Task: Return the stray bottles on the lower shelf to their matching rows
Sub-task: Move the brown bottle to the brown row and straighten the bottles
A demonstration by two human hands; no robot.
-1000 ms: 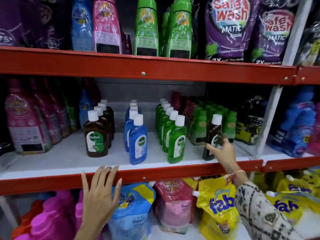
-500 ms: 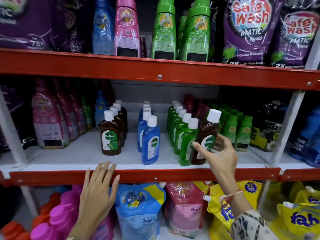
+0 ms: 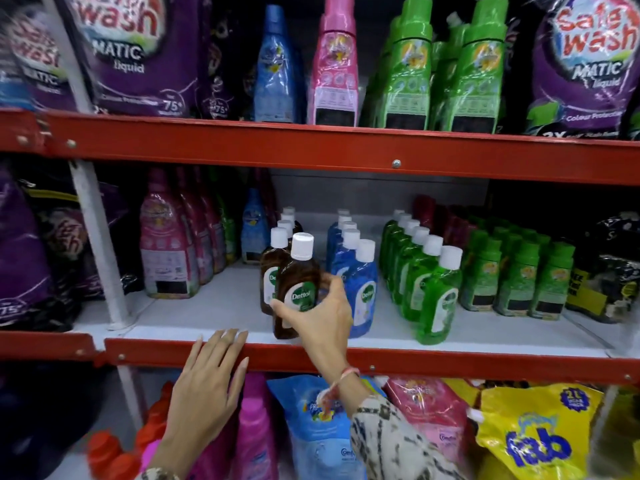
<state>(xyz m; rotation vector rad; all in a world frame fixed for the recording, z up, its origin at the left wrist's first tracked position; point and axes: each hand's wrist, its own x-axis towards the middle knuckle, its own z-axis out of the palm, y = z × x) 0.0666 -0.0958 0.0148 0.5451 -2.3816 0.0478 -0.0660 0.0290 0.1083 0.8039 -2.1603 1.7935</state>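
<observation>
My right hand (image 3: 320, 315) grips a brown Dettol bottle (image 3: 298, 277) with a white cap, upright at the front of the brown row (image 3: 277, 247), its base near the shelf's front edge. To the right stand a blue Dettol row (image 3: 360, 282) and a green Dettol row (image 3: 433, 296), all white-capped. My left hand (image 3: 207, 382) rests flat with fingers together on the red shelf lip (image 3: 450, 362), holding nothing.
Pink bottles (image 3: 169, 251) stand left on the white shelf (image 3: 207, 306), green-capped bottles (image 3: 512, 278) and dark pouches (image 3: 609, 268) to the right. A white upright post (image 3: 97, 244) rises at left. Refill pouches (image 3: 533, 434) fill the shelf below; tall bottles and purple bags sit above.
My right hand has carried the brown bottle from the right of the green row leftward to the front of the brown row. The view shifted left. My left hand stayed on the lip.
</observation>
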